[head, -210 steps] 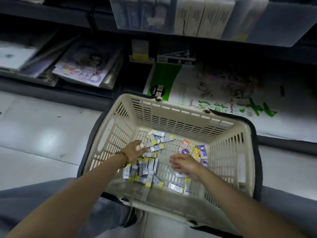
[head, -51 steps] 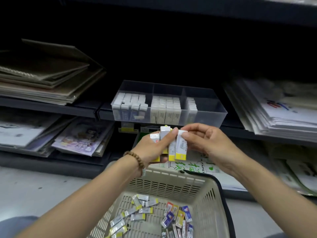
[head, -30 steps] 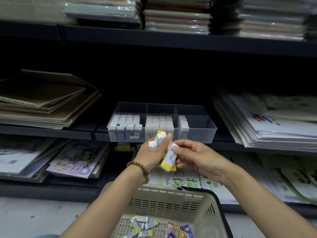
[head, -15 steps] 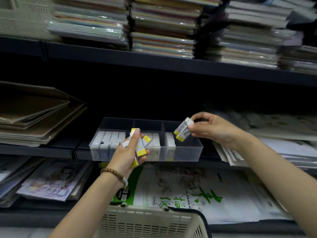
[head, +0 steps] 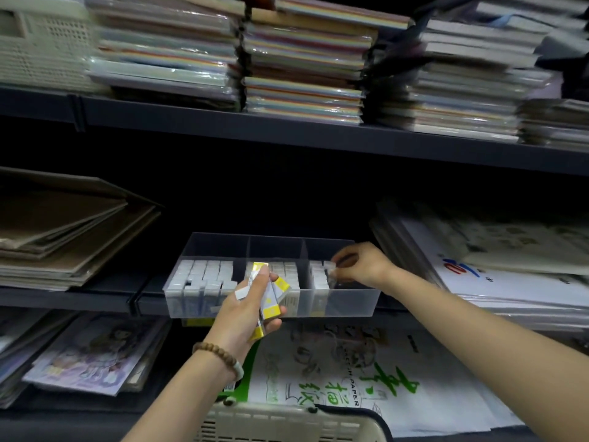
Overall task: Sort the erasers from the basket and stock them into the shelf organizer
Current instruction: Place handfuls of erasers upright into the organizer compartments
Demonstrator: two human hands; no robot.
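A clear three-compartment organizer (head: 353, 301) sits on the middle shelf, with white erasers standing in rows in all three sections. My left hand (head: 245, 311) grips a bundle of yellow-and-white erasers (head: 269, 301) in front of the organizer's middle section. My right hand (head: 360, 266) reaches into the right compartment and pinches one eraser (head: 330, 270) beside the row standing there. Only the cream basket's rim (head: 287, 419) shows at the bottom edge.
Brown card sheets (head: 63, 237) lie left of the organizer and paper packs (head: 497, 266) right of it. Wrapped coloured paper stacks (head: 302, 65) fill the shelf above. A green-printed paper pack (head: 366, 378) and picture books (head: 89, 358) lie on the lower shelf.
My right hand has carried its eraser from above the organizer down into the right compartment. My left hand stays in front with the bundle. The view has tilted up.
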